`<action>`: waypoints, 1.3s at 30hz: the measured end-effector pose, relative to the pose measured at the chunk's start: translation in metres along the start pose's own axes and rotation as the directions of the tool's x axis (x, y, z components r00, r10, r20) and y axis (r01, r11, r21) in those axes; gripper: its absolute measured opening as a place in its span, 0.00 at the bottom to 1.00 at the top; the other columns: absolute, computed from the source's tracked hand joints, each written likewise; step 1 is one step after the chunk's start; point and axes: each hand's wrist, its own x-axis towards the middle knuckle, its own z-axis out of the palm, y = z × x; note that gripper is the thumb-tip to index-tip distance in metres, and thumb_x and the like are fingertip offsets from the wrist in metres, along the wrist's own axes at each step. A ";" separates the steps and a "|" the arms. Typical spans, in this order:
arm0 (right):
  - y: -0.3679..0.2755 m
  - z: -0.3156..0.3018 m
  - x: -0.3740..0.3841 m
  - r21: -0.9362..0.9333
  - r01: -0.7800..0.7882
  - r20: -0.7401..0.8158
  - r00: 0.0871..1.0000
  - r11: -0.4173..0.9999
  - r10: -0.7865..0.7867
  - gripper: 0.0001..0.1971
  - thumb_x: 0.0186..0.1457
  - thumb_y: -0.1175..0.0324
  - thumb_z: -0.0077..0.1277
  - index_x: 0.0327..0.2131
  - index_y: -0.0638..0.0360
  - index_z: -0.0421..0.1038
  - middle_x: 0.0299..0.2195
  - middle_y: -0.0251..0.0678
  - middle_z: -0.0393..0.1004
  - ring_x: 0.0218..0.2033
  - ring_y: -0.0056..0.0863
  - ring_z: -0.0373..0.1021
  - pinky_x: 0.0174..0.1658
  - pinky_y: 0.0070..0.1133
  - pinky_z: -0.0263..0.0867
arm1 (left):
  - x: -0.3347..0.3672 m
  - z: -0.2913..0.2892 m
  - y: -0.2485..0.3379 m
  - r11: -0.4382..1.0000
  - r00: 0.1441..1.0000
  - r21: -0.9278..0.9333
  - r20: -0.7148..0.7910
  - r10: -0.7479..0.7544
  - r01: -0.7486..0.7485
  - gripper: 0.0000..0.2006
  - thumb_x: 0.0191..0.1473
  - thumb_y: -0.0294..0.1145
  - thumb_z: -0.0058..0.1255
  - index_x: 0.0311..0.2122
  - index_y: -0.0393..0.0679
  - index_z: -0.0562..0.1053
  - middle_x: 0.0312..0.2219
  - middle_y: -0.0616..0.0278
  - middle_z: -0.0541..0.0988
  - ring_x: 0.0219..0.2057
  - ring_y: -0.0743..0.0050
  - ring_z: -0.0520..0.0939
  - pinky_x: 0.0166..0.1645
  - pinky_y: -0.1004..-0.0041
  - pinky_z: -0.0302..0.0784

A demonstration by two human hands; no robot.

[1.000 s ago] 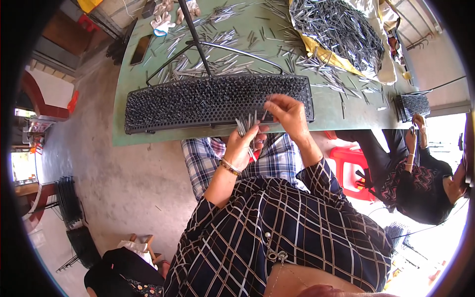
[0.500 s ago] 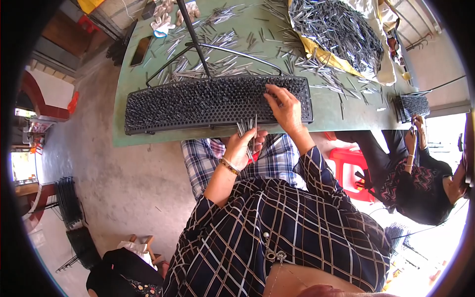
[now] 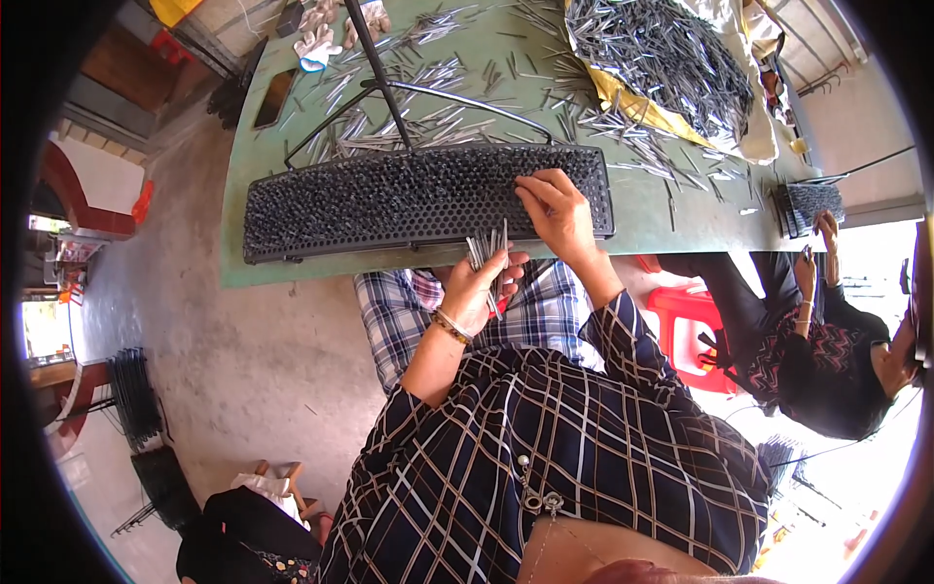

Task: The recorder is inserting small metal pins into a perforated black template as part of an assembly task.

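A long black perforated panel (image 3: 409, 226) lies along the near edge of the green table, many of its holes filled with thin dark sticks. My left hand (image 3: 474, 289) is closed round a bundle of thin grey metal sticks (image 3: 489, 255), just in front of the panel's near edge. Over the right part of the panel, my right hand (image 3: 562, 212) has thumb and fingertips pinched close to the holes. Whatever may be between those fingertips is too small to make out. A band of bare holes runs along the panel's near side.
Loose sticks (image 3: 428, 78) lie scattered across the table (image 3: 506, 29). A big heap of sticks (image 3: 671, 73) rests on a yellow-and-white sack. A black rod frame (image 3: 467, 95) stands up behind the panel. Gloves (image 3: 316, 47) and a phone (image 3: 275, 99) are far left. At right another person (image 3: 827, 360) handles a similar panel.
My right hand has shifted slightly left along the panel, its fingers drawn closer together. My left hand stays with its bundle. The other person's hands at right have moved apart.
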 end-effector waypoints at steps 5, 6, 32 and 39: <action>-0.011 -0.011 -0.013 0.270 -0.358 0.336 0.905 0.894 0.261 0.10 0.48 0.67 0.57 0.31 0.65 0.75 0.23 0.35 0.74 0.21 0.19 0.69 0.26 0.19 0.66 | -0.001 0.003 0.000 0.996 0.996 0.042 0.057 0.076 -0.078 0.13 0.57 0.34 0.47 0.44 0.38 0.69 0.35 0.59 0.78 0.31 0.81 0.77 0.30 0.80 0.74; -0.012 -0.011 -0.015 0.342 -0.470 0.429 0.849 0.814 0.309 0.11 0.48 0.67 0.58 0.31 0.68 0.75 0.21 0.34 0.74 0.21 0.16 0.67 0.25 0.17 0.65 | -0.002 0.006 0.001 0.996 0.996 0.052 0.052 0.073 -0.076 0.13 0.57 0.35 0.47 0.43 0.39 0.70 0.35 0.59 0.78 0.31 0.80 0.77 0.29 0.80 0.74; 0.023 0.000 0.009 0.022 -0.033 -0.125 0.992 0.999 0.035 0.09 0.48 0.72 0.56 0.35 0.61 0.74 0.27 0.37 0.76 0.25 0.24 0.73 0.29 0.18 0.68 | 0.010 0.003 -0.006 0.990 0.993 -0.109 0.087 -0.080 0.089 0.11 0.58 0.34 0.45 0.42 0.39 0.68 0.30 0.62 0.73 0.24 0.85 0.67 0.23 0.85 0.61; 0.017 -0.002 0.011 -0.208 0.215 -0.168 0.953 0.954 -0.251 0.07 0.45 0.71 0.57 0.31 0.56 0.74 0.25 0.33 0.73 0.25 0.34 0.70 0.31 0.27 0.66 | 0.007 0.005 -0.008 0.996 0.996 -0.026 0.040 -0.080 0.081 0.11 0.57 0.34 0.47 0.43 0.40 0.70 0.31 0.62 0.75 0.25 0.85 0.70 0.24 0.85 0.65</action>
